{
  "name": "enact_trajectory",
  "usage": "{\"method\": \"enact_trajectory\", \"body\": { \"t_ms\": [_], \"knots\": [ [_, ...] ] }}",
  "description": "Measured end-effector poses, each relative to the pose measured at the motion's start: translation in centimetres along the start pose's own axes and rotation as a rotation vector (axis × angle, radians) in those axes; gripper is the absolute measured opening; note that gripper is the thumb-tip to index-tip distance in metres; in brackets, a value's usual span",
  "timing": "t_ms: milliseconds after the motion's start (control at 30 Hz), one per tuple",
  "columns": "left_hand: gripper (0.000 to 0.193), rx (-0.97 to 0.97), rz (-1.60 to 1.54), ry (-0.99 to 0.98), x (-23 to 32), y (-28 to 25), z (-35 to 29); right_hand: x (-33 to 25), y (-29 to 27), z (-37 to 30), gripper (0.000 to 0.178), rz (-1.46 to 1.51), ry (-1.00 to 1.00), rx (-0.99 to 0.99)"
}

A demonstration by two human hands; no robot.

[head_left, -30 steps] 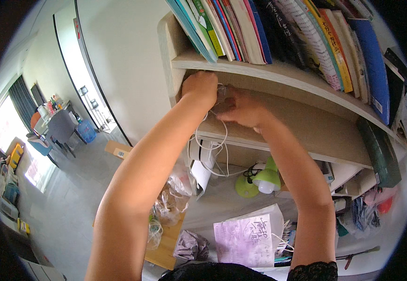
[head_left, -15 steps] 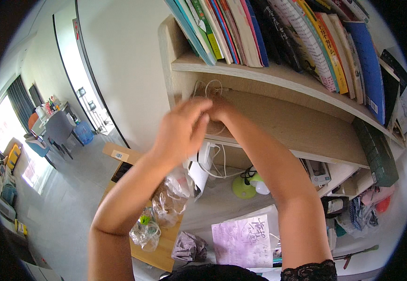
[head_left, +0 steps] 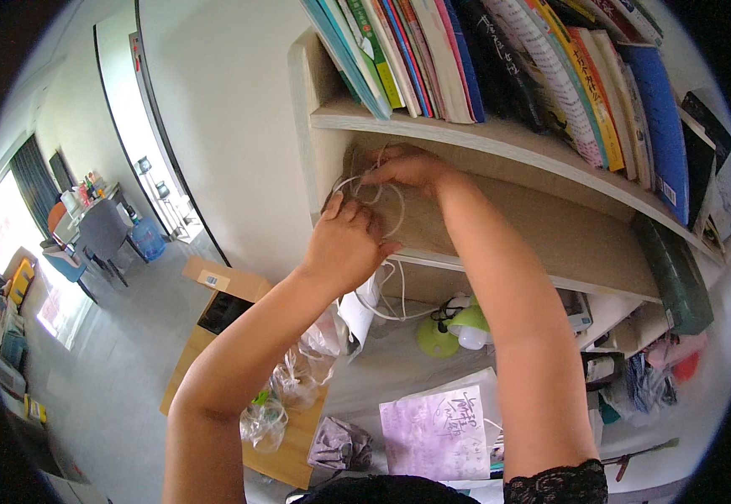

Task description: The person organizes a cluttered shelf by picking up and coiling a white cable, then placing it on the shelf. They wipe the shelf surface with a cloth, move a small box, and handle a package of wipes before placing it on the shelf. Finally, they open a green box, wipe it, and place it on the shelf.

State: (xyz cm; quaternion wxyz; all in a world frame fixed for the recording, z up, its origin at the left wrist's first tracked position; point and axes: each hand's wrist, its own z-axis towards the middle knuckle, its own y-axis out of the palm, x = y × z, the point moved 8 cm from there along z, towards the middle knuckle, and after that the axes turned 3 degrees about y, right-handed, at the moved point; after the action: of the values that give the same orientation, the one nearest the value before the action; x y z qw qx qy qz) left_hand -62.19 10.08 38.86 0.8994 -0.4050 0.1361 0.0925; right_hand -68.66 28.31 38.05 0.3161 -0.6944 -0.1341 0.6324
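Observation:
A thin white cable (head_left: pixel 400 210) lies in loose loops at the left end of the bookcase's middle shelf (head_left: pixel 508 220). My right hand (head_left: pixel 414 170) reaches into this corner from the right, its fingers closed on the upper part of the cable. Lower and to the left, my left hand (head_left: pixel 344 245) is at the shelf's front edge with curled fingers, closed on the cable near its left loops. The fingertips of the left hand are partly hidden. More white cable hangs below the shelf, beside a green desk lamp (head_left: pixel 439 338).
Books (head_left: pixel 420 59) fill the shelf above. A dark green box (head_left: pixel 672 273) stands at the shelf's right end. Below are a handwritten sheet (head_left: pixel 433 433), a crumpled grey bag (head_left: pixel 340 443), clear plastic bags (head_left: pixel 298 374) and an open cardboard box (head_left: pixel 227 290).
My hands have moved apart. The right hand went deeper into the shelf corner, and the left came down to the front edge. The cable loops have shifted between them.

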Motion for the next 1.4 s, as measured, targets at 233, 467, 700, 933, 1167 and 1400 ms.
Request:
{"method": "enact_trajectory", "body": {
  "t_ms": [233, 467, 700, 933, 1167, 1400],
  "knots": [
    [0.028, -0.216, -0.003, -0.207, -1.8, 1.6, 0.6, -1.1, -3.0, -4.3, 0.036, -0.371, 0.040, 0.497],
    [0.028, 0.275, 0.080, 0.132, 1.1, -1.8, 1.4, -0.3, -0.9, -2.3, 0.025, -0.557, -0.115, 0.473],
    [0.015, -0.245, -0.114, -0.043, -1.1, 2.2, 1.5, -2.5, -3.3, -12.0, 0.024, -0.228, -0.022, 0.520],
    [0.024, -0.109, -0.162, 0.025, 0.2, 0.6, 0.9, -1.8, -3.7, -23.0, 0.031, -0.257, -0.006, 0.580],
    [0.030, -0.091, -0.155, -0.067, 0.5, 0.5, -0.3, 0.4, -1.9, -34.1, 0.034, -0.353, 0.032, 0.603],
    [0.037, 0.288, -0.407, -0.106, 10.2, -4.5, -3.0, 5.3, -0.8, -48.2, 0.031, -0.090, 0.259, 0.749]
  ]
}}
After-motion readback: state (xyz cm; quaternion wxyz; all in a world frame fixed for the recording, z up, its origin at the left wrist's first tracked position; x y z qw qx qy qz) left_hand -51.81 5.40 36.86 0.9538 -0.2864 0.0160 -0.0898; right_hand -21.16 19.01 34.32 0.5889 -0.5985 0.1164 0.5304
